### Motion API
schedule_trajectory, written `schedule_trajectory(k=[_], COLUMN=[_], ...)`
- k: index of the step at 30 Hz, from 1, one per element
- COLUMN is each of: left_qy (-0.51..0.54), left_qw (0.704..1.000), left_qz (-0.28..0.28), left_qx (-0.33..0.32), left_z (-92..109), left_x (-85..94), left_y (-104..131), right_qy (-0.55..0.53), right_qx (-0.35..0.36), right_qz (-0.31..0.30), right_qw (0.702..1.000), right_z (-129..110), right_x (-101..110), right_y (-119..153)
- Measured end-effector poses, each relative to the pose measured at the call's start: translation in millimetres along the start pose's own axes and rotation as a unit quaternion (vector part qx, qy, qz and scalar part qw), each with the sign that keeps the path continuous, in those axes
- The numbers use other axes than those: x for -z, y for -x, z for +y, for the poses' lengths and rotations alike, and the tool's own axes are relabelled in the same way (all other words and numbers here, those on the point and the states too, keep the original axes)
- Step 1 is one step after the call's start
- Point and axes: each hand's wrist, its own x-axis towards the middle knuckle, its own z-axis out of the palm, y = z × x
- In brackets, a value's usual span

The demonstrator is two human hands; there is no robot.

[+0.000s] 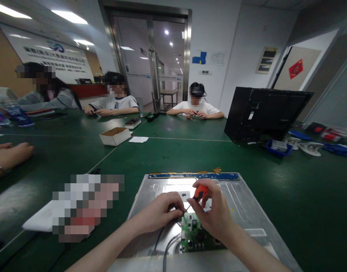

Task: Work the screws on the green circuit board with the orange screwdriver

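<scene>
My right hand (214,211) grips the orange and black handle of a small screwdriver (201,192). Its thin shaft slants down to the upper left corner of a green circuit board (194,236). Beside that corner, my left hand (166,211) is closed in a pinch around the screwdriver's tip; whatever is between the fingers is too small to make out. The board lies on a silver metal display panel (244,211), partly covered by my right hand. A blue strip board (227,176) runs along the panel's far edge. Dark cables (169,245) curve out left of the board.
A black monitor-like housing (268,113) stands at the right, near a blue tray (279,148). An open white box (115,136) sits mid-table. Left of the panel lie blurred-out papers (43,217). Several people sit around the green table (184,156); another person's hand (17,155) rests at left.
</scene>
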Motion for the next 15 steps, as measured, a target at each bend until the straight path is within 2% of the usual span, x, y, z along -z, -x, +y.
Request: schedule_trajectory(k=[3, 11, 15], left_qy=[0.009, 0.013, 0.013], left_qw=[1.000, 1.000, 1.000], left_qz=[0.001, 0.008, 0.008], left_qx=[-0.007, -0.011, -0.007], left_z=[-0.4, -2.7, -1.6], left_x=[-0.3, -1.7, -1.7], left_y=[0.1, -1.2, -1.0], right_qy=[-0.011, -0.012, -0.002], right_qx=[0.015, 0.001, 0.005], right_qz=[-0.001, -0.032, -0.024], right_qw=[1.000, 0.999, 1.000], right_z=[-0.7, -5.3, -3.2], right_x=[-0.3, 0.8, 1.1], right_y=[-1.7, -2.6, -2.2])
